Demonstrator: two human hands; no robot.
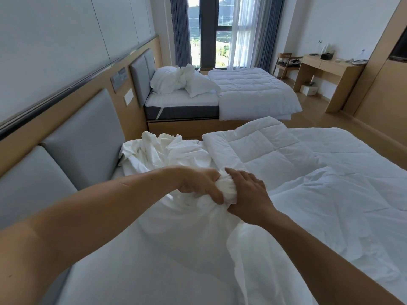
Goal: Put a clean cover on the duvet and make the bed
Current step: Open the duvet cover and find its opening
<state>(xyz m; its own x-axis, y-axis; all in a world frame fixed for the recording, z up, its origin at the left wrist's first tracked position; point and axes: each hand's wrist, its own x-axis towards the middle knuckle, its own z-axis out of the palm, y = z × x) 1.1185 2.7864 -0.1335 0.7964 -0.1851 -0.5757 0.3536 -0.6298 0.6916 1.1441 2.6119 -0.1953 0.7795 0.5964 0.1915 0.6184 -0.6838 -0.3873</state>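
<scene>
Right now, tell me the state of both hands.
Left hand: closed, gripping the bunched white fabric.
Right hand: closed on the same bunch.

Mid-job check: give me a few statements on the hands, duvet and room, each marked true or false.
1. The left hand and right hand both grip the bunched white cover. True.
2. The quilted duvet is fully inside the cover. False: its quilted top lies bare.
3. Pillows lie on the far bed. True.
4. The curtains are drawn shut over the window. False: bare glass shows between them.
</scene>
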